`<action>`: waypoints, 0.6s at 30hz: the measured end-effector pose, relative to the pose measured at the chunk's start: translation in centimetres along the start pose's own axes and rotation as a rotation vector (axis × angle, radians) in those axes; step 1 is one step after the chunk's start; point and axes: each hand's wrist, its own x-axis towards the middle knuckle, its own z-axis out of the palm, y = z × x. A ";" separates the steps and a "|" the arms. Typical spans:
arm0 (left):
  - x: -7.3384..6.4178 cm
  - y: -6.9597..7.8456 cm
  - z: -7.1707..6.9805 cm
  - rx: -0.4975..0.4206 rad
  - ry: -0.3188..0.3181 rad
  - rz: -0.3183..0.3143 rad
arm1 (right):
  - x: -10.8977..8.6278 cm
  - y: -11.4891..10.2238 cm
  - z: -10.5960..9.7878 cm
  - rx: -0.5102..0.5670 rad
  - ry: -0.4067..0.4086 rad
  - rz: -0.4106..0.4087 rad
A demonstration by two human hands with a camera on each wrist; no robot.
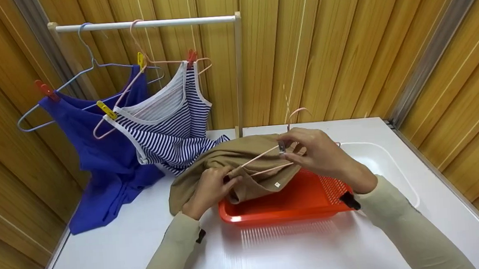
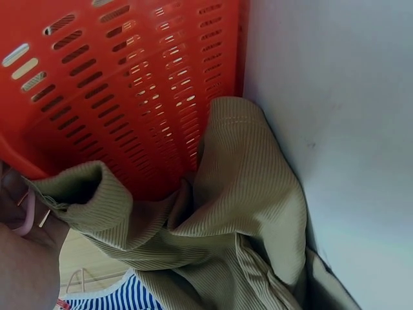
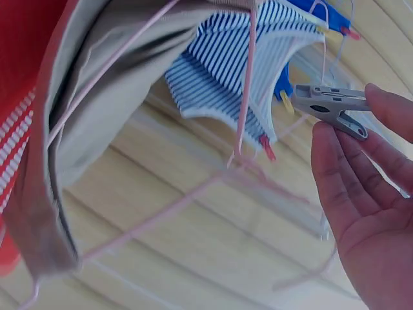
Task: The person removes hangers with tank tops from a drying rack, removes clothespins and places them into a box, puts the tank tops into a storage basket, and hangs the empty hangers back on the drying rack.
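Note:
A brown ribbed garment (image 1: 220, 157) lies over a pink hanger (image 1: 262, 154) and droops against the left side of a red basket (image 1: 279, 214). My left hand (image 1: 211, 187) grips the garment's edge together with one end of the hanger; its fingers are partly hidden in the left wrist view. Above the basket, my right hand (image 1: 316, 152) pinches a grey clothespin (image 3: 332, 106) between thumb and fingers. That clothespin is apart from the cloth in the right wrist view. The hanger's hook (image 1: 299, 111) points up behind my right hand.
Behind on the left, a rack with a metal rail (image 1: 147, 24) bears a blue garment (image 1: 102, 161) and a striped tank top (image 1: 171, 118), each on a hanger. Red clothespins (image 1: 46, 89) and yellow clothespins (image 1: 106, 110) fix them. A white basin (image 1: 376, 158) sits right of the basket.

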 end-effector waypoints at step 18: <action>0.1 -0.2 0.1 0.012 0.019 0.014 | -6.2 4.7 -5.8 -0.205 0.095 0.245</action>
